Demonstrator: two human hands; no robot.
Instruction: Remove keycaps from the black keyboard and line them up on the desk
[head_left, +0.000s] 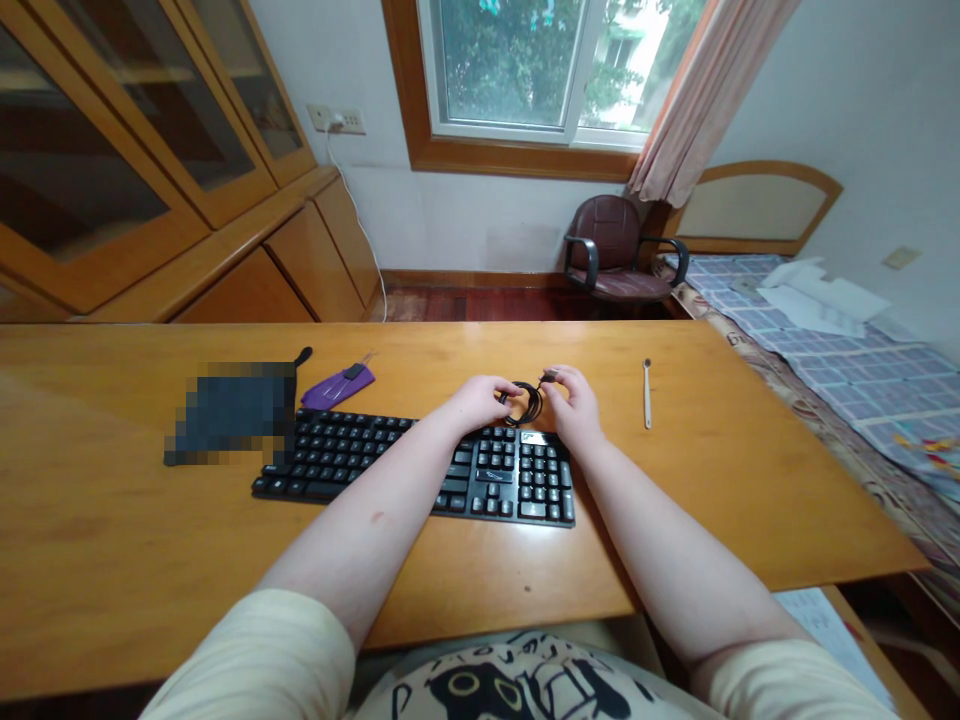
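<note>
A black keyboard (495, 477) lies on the wooden table in front of me, slightly askew, its number pad to the right. Just past its back edge is a coiled black cable (531, 405). My left hand (484, 400) grips the coil's left side between thumb and fingers. On the other side, my right hand (574, 405) pinches the cable's end, where a small dark plug (550, 376) shows at the fingertips. My left forearm crosses over the keyboard and hides part of its keys.
Left of the keyboard lie a blurred dark pouch (232, 410) and a purple item (337, 386) with a dark patch. A slim white spoon-like stick (647, 395) rests to the right. Beyond the table (750, 480) stand an office chair (619, 250), a bed and a cabinet.
</note>
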